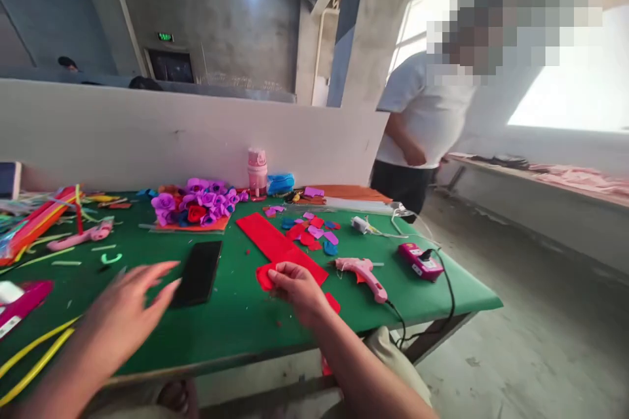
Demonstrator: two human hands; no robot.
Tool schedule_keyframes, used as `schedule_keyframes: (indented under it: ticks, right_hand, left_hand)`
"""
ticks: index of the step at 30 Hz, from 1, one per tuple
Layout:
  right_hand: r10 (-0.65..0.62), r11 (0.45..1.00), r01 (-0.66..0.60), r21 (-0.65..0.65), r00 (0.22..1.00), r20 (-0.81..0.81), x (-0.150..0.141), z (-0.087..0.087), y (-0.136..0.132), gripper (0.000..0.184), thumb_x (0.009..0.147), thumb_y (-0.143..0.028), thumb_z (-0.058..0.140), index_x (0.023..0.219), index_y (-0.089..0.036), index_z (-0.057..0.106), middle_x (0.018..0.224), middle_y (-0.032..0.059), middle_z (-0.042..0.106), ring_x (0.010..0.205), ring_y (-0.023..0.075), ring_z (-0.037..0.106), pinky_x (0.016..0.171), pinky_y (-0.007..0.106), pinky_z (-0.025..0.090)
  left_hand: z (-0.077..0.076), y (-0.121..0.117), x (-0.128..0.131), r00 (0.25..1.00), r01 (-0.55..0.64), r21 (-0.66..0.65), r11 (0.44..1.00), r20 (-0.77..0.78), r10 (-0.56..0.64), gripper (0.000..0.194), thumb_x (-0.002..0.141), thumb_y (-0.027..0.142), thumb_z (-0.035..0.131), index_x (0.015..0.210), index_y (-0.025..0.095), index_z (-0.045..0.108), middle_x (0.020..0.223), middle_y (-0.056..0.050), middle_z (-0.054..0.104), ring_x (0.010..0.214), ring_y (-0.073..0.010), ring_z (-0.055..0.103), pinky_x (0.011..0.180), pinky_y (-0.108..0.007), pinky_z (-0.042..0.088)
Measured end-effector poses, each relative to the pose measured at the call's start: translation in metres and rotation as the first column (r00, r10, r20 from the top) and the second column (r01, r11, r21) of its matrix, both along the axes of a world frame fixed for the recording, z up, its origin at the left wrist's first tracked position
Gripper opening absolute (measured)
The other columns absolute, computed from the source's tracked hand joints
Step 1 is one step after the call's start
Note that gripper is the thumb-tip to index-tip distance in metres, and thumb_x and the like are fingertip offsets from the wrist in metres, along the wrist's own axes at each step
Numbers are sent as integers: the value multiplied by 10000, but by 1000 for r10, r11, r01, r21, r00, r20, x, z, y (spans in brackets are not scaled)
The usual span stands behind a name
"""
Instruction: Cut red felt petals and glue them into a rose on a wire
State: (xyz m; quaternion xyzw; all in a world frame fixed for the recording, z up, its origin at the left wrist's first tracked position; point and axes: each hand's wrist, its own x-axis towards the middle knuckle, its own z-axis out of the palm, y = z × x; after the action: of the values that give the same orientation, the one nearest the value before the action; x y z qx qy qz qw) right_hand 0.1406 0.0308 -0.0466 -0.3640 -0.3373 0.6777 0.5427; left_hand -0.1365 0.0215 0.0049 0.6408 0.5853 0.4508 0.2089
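Observation:
Between the thumb and fingers of my right hand (297,288) is a small red petal-shaped piece (264,277), perhaps paper or felt. Just behind it a long red strip (275,242) lies slantwise on the green table (236,334). My left hand (122,311) hovers over the table with fingers apart and nothing in it, close to a black phone (200,272). To the right of my right hand rests a pink glue gun (363,272). Loose red, purple and blue petal pieces (315,233) are scattered beyond the strip.
Purple and red artificial flowers (211,200) are heaped at the back, near a pink bottle (257,173). A magenta power strip (420,262) with a black cable sits at the right. Colourful strips (39,226) crowd the left. A person (422,111) stands beyond the right end.

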Motion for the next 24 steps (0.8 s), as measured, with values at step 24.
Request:
schedule_keyframes:
  ticks: [24]
  right_hand:
    - [-464,854,147,499,650,602,2,-6,-18,131,763,-281,613,869,-204,603,855,44,640,798,183,589,731,312,470]
  left_hand:
    - [-40,7,130,824,352,-337,873,554,-119,203,724,342,633,712,158,549,594,8,602,514,-125,571,409,-201,439]
